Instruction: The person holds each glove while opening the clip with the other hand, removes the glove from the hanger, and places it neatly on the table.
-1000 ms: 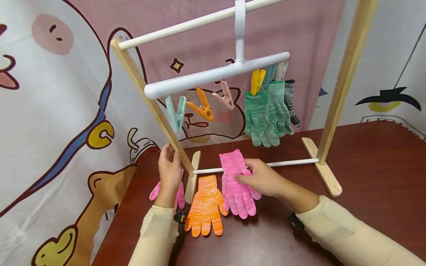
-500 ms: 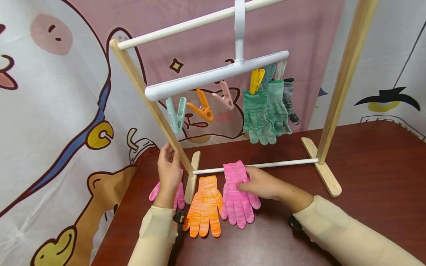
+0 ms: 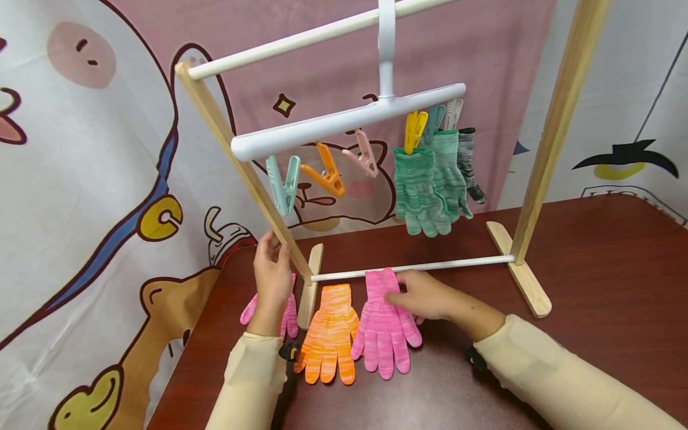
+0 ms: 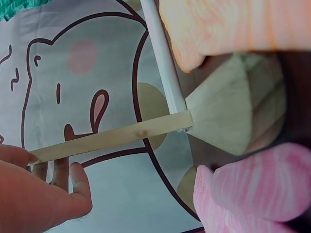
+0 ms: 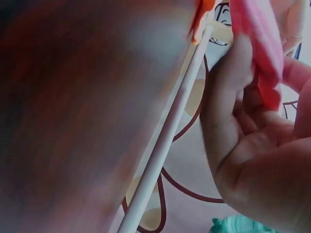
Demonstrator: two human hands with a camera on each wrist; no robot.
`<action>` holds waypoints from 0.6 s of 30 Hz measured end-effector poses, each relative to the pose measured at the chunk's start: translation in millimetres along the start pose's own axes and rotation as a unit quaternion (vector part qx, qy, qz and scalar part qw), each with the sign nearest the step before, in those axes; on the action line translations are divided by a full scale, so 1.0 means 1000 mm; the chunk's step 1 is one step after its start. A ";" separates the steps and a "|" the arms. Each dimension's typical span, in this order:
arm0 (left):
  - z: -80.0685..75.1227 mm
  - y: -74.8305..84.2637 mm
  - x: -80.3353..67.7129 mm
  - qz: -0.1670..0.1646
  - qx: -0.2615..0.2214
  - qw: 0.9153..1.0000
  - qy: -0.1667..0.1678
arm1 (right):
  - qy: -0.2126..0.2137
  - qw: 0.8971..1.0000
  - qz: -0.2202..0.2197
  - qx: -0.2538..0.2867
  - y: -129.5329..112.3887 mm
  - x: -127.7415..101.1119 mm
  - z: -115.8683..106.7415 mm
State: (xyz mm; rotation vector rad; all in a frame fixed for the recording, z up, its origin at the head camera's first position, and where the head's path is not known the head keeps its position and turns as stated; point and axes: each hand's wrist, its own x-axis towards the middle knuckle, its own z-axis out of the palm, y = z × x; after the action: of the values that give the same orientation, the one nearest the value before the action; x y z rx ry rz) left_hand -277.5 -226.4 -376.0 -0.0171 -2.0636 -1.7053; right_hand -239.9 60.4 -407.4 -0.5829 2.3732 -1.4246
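The right hand (image 3: 424, 294) pinches the cuff end of a pink glove (image 3: 384, 325), thumb and fingers curled on the knit; the wrist view shows the fabric caught between the fingers (image 5: 243, 97). The glove lies flat on the table (image 3: 591, 286), fingers pointing near, its cuff just touching the low white rod (image 3: 430, 266) of the rack. The hand sits on the glove's right far corner.

The left hand (image 3: 273, 280) grips the rack's left wooden post (image 3: 242, 161) near its base, fingers wrapped round the slat. Under that hand a second pink glove (image 3: 289, 313) lies partly hidden, left of the post's foot (image 3: 310, 286).

Between the two pink gloves an orange glove (image 3: 329, 334) lies flat, just beside the held one, their edges touching.

Above, a white hanger bar (image 3: 344, 122) carries three bare pegs (image 3: 322, 170) on the left. On its right, green gloves (image 3: 424, 185) and a grey one hang clipped, far from both hands.
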 end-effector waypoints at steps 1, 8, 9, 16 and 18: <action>0.000 0.000 0.000 -0.001 0.000 1.000 0.000 | 0.000 1.000 -0.007 -0.014 0.001 0.000 -0.001; 0.000 0.004 -0.001 -0.010 0.000 1.000 -0.004 | -0.007 0.998 -0.011 -0.066 0.002 0.000 -0.007; 0.001 0.005 -0.001 -0.010 0.000 1.000 -0.004 | -0.004 0.997 -0.011 -0.074 0.003 0.000 -0.008; 0.000 0.005 -0.001 -0.012 0.000 1.000 -0.003 | 0.001 0.996 0.000 -0.094 0.005 0.004 -0.013; 0.000 0.005 -0.001 -0.012 0.002 1.000 -0.004 | -0.008 0.996 0.009 -0.087 0.005 0.005 -0.014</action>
State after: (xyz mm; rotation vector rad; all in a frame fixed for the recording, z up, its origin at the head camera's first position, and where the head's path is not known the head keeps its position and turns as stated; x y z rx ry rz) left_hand -274.6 -224.9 -371.5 0.0030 -2.0818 -1.7181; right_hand -250.9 70.6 -405.7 -0.6103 2.5000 -1.2098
